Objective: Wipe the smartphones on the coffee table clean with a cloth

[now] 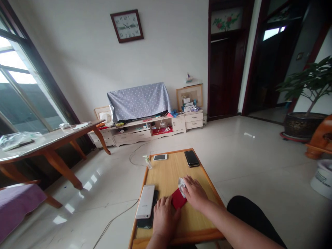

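Note:
Between my hands on the small wooden table lies a flat red phone (178,200), partly covered, with no fine detail showing. My left hand (165,215) holds its left side, with fingers bent along one edge and the thumb by the near edge. A crumpled grey-white cloth (182,186) is under the fingers of my right hand (194,193), pressed onto the red phone's far right part. Left of my left hand, a white phone (145,201) lies face down, overlapping a dark phone (155,204) beneath it.
At the table's far end are a small clear pump bottle (148,162), a white phone with a grey screen (160,157) and black stacked phones (191,158). The wooden rim (214,190) borders the tabletop. A cable (114,221) runs over the floor at left.

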`<state>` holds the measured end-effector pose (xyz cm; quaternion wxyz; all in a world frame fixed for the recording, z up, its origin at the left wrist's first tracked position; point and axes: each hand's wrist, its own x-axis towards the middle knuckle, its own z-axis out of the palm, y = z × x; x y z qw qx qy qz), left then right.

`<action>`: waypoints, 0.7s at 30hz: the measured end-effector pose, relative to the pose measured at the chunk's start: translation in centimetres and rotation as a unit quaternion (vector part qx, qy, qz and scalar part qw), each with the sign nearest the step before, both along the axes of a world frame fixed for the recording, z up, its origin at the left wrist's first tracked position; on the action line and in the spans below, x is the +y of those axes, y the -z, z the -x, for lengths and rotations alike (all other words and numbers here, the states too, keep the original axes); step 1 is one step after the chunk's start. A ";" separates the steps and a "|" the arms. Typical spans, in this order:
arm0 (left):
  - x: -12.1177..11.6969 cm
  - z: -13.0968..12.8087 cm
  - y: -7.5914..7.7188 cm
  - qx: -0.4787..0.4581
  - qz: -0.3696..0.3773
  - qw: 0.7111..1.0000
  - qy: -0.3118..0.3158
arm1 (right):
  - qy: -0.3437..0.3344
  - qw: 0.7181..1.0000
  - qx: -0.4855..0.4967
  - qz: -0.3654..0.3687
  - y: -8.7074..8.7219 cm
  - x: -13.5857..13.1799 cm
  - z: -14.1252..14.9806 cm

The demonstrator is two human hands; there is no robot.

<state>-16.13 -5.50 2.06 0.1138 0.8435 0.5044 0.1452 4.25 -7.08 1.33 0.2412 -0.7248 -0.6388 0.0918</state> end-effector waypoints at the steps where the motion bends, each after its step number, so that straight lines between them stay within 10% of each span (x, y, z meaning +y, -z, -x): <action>1: 0.0 -0.1 -0.1 -0.001 0.000 1.000 0.001 | -0.020 1.000 -0.004 0.011 0.2 -0.3 0.6; 7: -0.3 -0.1 -0.6 -0.001 0.012 1.000 0.007 | -0.099 0.995 -0.011 0.016 1.3 -2.5 3.6; 16: -0.1 0.1 0.5 -0.006 -0.007 1.000 0.003 | 0.023 0.995 -0.026 0.095 0.0 -0.5 0.6; 21: 0.1 0.2 1.1 -0.006 -0.013 1.000 -0.007 | -0.048 0.996 -0.017 0.078 0.8 -2.1 3.6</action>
